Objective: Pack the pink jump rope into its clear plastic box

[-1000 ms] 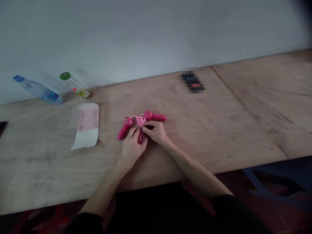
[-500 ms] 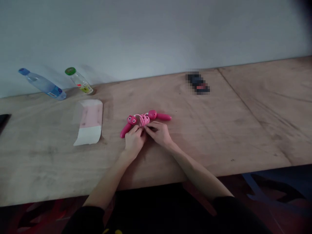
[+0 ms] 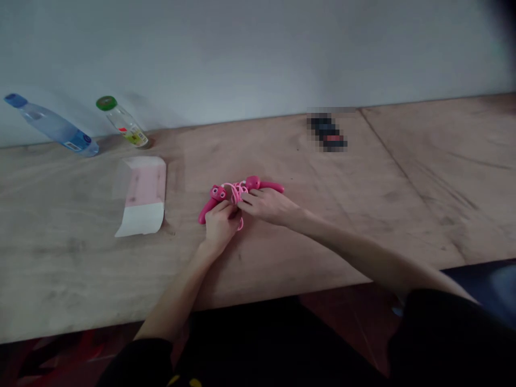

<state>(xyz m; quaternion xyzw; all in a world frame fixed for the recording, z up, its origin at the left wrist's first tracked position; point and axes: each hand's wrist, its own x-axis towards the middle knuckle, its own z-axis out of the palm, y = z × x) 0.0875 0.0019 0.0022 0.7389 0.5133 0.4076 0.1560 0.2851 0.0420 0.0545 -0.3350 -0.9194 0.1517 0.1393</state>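
A pink jump rope (image 3: 236, 194) lies on the table, its cord wound in a bundle between two darker pink handles. The left handle (image 3: 208, 210) has a cat-like head with big eyes; the right handle (image 3: 271, 186) points to the right. My left hand (image 3: 221, 221) is closed on the lower end of the cord bundle, and a small loop of cord hangs out below its fingers. From the right, my right hand (image 3: 264, 205) pinches the cord, its fingers across the bundle. Exactly which strands each hand grips is hidden by the fingers.
An opened white and pink packaging card (image 3: 145, 185) lies left of the rope. Behind it stand a blue-capped plastic bottle (image 3: 56, 128) and a green-lidded glass bottle (image 3: 127, 126) near the wall. A dark pixelated object (image 3: 327, 133) lies at the back right of the wooden table (image 3: 342, 226).
My right hand has moved up over the cord, its forearm swung out to the right. A small cord loop now shows below my left hand. The view has shifted slightly.
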